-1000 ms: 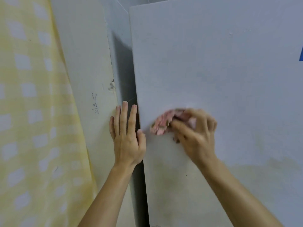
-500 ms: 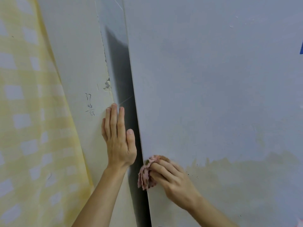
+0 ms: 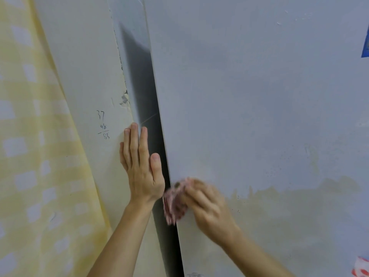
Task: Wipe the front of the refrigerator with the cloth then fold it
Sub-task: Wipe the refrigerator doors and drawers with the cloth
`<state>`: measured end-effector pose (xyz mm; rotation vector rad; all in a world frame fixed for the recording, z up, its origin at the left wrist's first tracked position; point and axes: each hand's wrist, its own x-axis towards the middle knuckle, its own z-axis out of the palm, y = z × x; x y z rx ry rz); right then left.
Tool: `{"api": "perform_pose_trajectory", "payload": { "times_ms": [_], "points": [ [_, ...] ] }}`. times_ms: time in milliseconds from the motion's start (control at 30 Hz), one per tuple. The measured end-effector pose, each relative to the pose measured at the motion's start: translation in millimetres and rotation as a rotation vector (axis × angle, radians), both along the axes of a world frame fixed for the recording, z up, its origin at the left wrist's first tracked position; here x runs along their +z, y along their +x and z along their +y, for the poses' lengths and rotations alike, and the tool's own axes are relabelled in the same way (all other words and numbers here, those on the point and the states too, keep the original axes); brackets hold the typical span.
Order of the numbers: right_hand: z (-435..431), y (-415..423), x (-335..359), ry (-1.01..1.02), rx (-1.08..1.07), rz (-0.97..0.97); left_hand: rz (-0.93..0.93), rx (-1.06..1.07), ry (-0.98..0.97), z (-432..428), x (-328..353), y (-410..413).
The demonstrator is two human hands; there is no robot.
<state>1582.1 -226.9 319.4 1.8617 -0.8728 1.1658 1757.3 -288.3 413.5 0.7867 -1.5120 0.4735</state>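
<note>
**Cloth** (image 3: 174, 202): pink, bunched, blurred. It sits low on the left edge of the fridge front (image 3: 259, 96) and partly overhangs the dark gap (image 3: 147, 116) between fridge and wall (image 3: 89, 76).

**Right grip** (image 3: 207, 206): fingers bent over the cloth, clamping it to the door. The outline is smeared and the thumb cannot be made out.

**Left grip** (image 3: 141, 172): apart and flat, fingers straight, palm on the wall just beside the gap. It holds nothing.

**Stain** (image 3: 299, 206): a yellowish band across the lower door, its ragged top about level with the cloth. The grey panel above looks cleaner.

**Curtain** (image 3: 26, 136): yellow check, far left, well apart from both grips.

**Step, as judged:** wiping at the door's left margin; folding not begun.

**Hazards, as judged:**
1. The cloth could drop into the gap. The wad hangs past the edge with only part of it under the fingers, and the slot looks awkward to reach into.
2. The stain could be spread rather than lifted. A bunched cloth offers a small, soon-soiled face, and upward strokes would carry grime onto the cleaner panel.
3. The fingers could knock the door edge during quick strokes this close to the margin.
4. Strips could be missed, since the wad is small and much door lies to the right.
5. The left grip could skid if weight is leaned on the chalky, chipped wall
</note>
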Motion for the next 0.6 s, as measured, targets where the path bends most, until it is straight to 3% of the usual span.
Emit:
{"api": "perform_pose_trajectory", "payload": {
  "times_ms": [167, 400, 500, 600],
  "points": [
    [22, -20, -30, 0.08, -0.046, 0.1, -0.057, 0.071, 0.007, 2, -7, -9],
    [21, -45, 58, -0.158, -0.221, -0.263, -0.118, 0.094, -0.039, 7, -11, -25],
    [20, -38, 33, -0.121, -0.234, -0.278, -0.136, 0.084, -0.046, 10, -13, -29],
    [27, -44, -17, -0.045, -0.22, -0.154, -0.144, 0.066, -0.031, 14, -20, -34]
  ]
}}
